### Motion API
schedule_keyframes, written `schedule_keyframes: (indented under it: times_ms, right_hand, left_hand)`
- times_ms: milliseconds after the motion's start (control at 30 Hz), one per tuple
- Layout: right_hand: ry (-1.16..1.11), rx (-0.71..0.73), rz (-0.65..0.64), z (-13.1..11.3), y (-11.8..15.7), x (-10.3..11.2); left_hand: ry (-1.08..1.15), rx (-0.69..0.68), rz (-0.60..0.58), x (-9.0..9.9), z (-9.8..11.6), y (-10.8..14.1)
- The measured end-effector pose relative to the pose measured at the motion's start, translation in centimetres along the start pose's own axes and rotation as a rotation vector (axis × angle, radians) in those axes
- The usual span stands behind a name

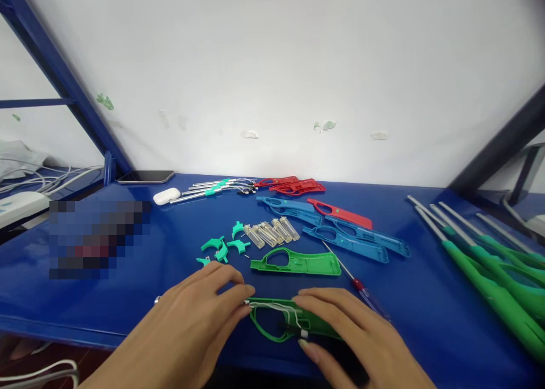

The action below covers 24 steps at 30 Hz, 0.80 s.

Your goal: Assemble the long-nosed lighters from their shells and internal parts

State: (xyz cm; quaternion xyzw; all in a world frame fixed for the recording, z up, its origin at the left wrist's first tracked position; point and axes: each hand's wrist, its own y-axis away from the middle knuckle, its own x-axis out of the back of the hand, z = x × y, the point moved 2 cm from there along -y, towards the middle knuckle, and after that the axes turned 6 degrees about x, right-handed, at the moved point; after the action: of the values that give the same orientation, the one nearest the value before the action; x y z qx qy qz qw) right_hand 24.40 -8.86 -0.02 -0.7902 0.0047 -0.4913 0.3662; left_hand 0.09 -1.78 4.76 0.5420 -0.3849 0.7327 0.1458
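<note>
Close to me, a green lighter shell half lies with its hollow side up, white wires along its upper edge. My left hand pinches its narrow end, where the wires start. Over the wide end, my right hand grips the shell, with the thumb beside a small black igniter part that has a white tip. The right palm hides part of the wide end. A second green shell half rests just beyond both hands. Teal triggers and clear fuel tanks lie farther off.
Blue shell halves and red shell halves lie behind. A screwdriver sits near my right hand. Long green lighters occupy the right side. Metal rods with wires, a white case and a phone are at back left.
</note>
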Motion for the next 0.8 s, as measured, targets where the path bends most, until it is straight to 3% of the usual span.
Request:
schedule_keyframes:
  times_ms: [200,500,633,800]
  right_hand:
    - [-0.048,-0.003,-0.075,0.8,0.6,-0.4]
    - [-0.057,0.052,-0.018,1.2,0.4,-0.3]
    - [-0.095,0.031,-0.028,1.3,0.7,-0.4]
    - [-0.102,0.025,-0.031,1.4,0.7,-0.5]
  left_hand:
    - [0.006,-0.005,-0.019,-0.2,-0.9,-0.8]
    - [-0.021,0.236,-0.046,1.6,-6.3,-0.7]
    - [-0.028,0.342,-0.077,2.2,-7.3,-0.6]
    - [0.014,0.370,-0.171,1.2,-8.0,-0.2]
